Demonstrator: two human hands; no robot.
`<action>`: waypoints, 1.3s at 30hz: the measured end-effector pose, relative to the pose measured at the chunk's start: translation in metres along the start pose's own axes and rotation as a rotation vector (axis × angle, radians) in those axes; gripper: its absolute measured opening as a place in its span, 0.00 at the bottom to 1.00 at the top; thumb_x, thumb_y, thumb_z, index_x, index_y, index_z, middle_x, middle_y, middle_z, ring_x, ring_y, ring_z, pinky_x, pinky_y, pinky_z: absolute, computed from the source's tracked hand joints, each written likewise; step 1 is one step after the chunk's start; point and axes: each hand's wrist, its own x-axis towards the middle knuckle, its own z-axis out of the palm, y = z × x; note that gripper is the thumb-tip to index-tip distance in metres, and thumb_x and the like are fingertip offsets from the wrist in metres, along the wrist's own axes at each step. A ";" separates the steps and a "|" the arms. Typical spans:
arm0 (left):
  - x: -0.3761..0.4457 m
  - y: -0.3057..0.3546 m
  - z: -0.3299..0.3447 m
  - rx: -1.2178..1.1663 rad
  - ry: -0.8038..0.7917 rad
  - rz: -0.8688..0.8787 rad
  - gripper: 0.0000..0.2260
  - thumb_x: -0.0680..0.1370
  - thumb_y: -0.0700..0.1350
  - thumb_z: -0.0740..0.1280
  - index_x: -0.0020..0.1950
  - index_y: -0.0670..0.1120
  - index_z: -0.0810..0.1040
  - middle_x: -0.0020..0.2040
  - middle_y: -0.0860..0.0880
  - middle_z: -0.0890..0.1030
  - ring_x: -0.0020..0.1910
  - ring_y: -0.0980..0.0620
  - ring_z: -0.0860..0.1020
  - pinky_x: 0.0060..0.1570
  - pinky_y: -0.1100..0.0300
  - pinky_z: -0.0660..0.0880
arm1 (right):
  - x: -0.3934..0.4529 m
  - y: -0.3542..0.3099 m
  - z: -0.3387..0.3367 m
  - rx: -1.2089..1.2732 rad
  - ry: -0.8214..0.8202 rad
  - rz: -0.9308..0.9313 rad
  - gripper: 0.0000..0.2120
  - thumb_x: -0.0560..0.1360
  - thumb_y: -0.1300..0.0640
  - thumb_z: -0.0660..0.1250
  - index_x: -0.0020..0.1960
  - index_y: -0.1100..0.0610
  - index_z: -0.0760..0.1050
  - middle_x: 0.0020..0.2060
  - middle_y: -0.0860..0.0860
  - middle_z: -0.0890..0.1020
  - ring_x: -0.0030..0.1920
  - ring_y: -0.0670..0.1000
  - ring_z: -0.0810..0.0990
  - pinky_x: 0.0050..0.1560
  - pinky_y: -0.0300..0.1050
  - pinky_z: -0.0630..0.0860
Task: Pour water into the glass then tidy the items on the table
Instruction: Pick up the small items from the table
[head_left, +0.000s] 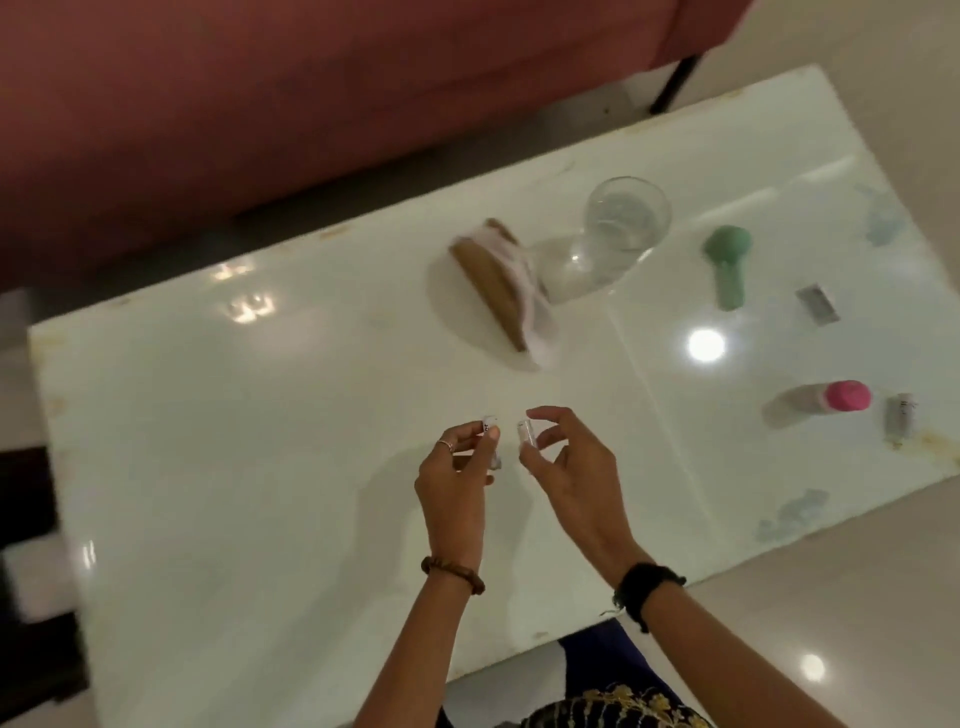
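Bare forearms: a brown bead bracelet (453, 573) and finger ring (445, 445) on the left, a black wristband (644, 587) on the right.

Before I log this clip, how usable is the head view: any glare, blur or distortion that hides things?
Head view: lamp glare on the glossy table, strongest near the green bottle; motion blur smears the holder and the small items pinched in both hands (left, right), so their labels cannot be read; wide-angle bending curves the table edges; the glass stays recognisable.
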 end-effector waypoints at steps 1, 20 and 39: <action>-0.002 0.002 -0.025 -0.019 0.028 0.000 0.02 0.74 0.44 0.69 0.46 0.49 0.80 0.35 0.53 0.81 0.31 0.62 0.78 0.31 0.70 0.76 | -0.012 -0.013 0.022 0.057 -0.028 -0.008 0.11 0.73 0.53 0.67 0.54 0.42 0.74 0.40 0.45 0.80 0.30 0.51 0.75 0.30 0.41 0.71; -0.008 -0.067 -0.612 0.510 0.790 -0.071 0.07 0.75 0.49 0.67 0.46 0.45 0.78 0.45 0.46 0.82 0.45 0.49 0.79 0.41 0.61 0.70 | -0.232 -0.234 0.526 -0.499 -0.813 -0.756 0.14 0.75 0.55 0.64 0.58 0.55 0.65 0.51 0.61 0.79 0.38 0.57 0.80 0.33 0.46 0.67; -0.003 -0.059 -0.521 0.549 0.476 0.248 0.05 0.76 0.39 0.65 0.50 0.43 0.79 0.46 0.46 0.82 0.44 0.52 0.78 0.46 0.67 0.71 | -0.175 -0.188 0.453 -0.601 -0.595 -0.880 0.07 0.77 0.53 0.62 0.47 0.57 0.73 0.29 0.50 0.77 0.25 0.50 0.72 0.24 0.41 0.67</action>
